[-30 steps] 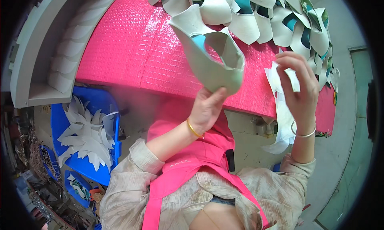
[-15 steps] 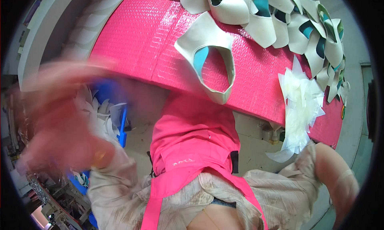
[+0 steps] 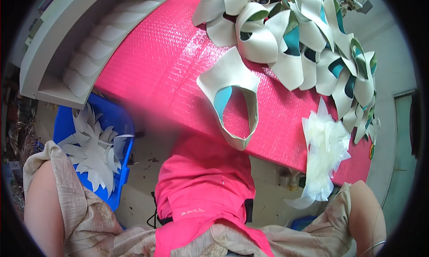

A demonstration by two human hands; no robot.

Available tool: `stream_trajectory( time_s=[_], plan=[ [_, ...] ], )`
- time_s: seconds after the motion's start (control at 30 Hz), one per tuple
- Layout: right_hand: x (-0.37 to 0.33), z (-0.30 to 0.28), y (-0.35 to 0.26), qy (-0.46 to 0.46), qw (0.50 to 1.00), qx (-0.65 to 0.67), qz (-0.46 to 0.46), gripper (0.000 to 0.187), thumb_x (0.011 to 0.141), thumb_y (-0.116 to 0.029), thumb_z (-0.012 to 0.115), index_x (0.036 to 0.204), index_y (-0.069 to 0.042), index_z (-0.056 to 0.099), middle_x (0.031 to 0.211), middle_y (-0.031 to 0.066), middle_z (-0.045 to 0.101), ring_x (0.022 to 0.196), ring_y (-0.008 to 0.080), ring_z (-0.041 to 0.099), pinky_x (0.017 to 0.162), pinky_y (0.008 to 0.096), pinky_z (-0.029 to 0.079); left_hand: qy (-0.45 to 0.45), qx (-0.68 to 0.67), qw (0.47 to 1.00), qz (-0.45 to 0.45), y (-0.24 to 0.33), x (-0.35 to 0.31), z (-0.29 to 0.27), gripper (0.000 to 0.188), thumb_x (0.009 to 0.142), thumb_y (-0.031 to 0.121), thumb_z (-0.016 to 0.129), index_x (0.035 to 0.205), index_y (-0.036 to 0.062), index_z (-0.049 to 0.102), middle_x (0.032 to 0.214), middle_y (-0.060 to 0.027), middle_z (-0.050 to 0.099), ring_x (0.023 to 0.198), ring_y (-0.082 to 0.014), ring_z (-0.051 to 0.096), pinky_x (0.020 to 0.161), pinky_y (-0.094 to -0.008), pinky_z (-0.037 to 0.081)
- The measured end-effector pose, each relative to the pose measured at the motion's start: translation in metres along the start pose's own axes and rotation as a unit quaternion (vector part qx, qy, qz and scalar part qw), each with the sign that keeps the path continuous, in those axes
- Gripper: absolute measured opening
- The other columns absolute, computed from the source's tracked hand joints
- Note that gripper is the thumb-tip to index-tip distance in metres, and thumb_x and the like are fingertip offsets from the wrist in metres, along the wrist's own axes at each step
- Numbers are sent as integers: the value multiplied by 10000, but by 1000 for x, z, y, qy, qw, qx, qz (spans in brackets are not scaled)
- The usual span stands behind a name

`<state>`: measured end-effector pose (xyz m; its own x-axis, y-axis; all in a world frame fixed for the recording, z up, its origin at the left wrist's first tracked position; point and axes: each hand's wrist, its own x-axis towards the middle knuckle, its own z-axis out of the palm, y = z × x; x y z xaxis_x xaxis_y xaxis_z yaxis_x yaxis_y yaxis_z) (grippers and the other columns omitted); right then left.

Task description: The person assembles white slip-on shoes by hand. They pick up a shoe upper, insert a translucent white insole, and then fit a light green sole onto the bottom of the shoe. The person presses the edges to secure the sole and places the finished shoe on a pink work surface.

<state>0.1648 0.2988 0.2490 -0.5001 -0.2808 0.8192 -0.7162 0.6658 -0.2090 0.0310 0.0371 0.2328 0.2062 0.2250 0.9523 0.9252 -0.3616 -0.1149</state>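
The pink counter (image 3: 156,69) fills most of the view, its quilted, glossy covering catching the light in a pale streak. Below its near edge spreads a light floor (image 3: 139,194) dotted with dark scraps, and past its right end stands a greenish panel (image 3: 404,140). Along the counter's far and right sides lies a heap of off-white shoe uppers (image 3: 257,44) with teal linings. A pink apron (image 3: 205,167) is in front of the counter's near edge, between beige sleeves (image 3: 96,216). Against the counter's left end is a grey-white frame (image 3: 38,73) with overlapping pale pieces (image 3: 91,51) inside. A blue bin (image 3: 126,178) of curved white pieces (image 3: 96,156) sits below the counter's left near corner. A white bundle (image 3: 324,147) droops over the counter's near edge, toward the right. The single shoe upper (image 3: 228,73) lies on the counter, narrow end at the near edge, untouched. Small pale lettering (image 3: 192,211) marks the apron. Both hands fall outside the view, so I cannot tell whether they grasp anything.
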Motion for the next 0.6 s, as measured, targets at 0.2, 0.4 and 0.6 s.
stream_trajectory(
  time_s=[0.2,0.4,0.6],
  plan=[
    [-5,5,12,-10,1000,-10,8,366,844,-241,439,1144,-32,438,1017,143,457,884,266,479,753,402,412,24,14,999,15,-8,-14,11,343,851,199,412,905,-87,595,917,-229,582,893,-290,576,816,-363,464],
    [-10,7,17,-16,999,-17,30,338,833,-204,456,1125,-34,450,972,135,468,849,264,492,721,390,425,50,18,998,26,-12,-21,12,328,842,174,410,918,-91,587,940,-235,572,921,-303,568,844,-376,457],
    [2,5,21,-5,999,-18,44,313,821,-167,473,1105,-35,462,926,127,480,813,262,505,689,379,438,174,51,983,23,-10,-27,-12,315,833,150,408,931,-96,579,963,-241,563,950,-316,561,872,-389,451]
  ],
)
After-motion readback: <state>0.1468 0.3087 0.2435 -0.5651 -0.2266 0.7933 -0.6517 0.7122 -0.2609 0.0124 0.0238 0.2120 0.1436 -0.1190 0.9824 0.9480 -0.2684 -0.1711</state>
